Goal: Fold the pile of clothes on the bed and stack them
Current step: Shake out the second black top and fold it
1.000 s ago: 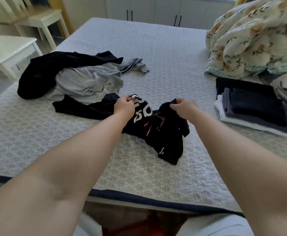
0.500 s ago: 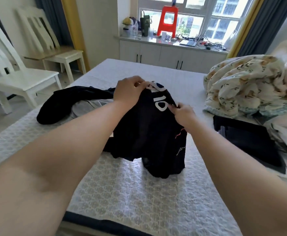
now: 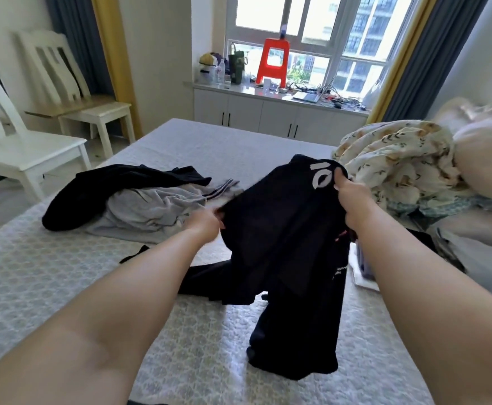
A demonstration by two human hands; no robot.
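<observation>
The black shirt (image 3: 282, 229) hangs over the near side of the bed (image 3: 63, 273), its bottom lying on the cover. The right hand (image 3: 348, 197) grips its top edge by the white print. The left hand (image 3: 206, 225) is blurry but seems to pinch its left edge. Two more clothes, one black (image 3: 101, 188) and one gray (image 3: 154, 210), lie piled on the far left.

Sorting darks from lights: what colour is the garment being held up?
Black, with white lettering near the top; shown in the head view.
</observation>
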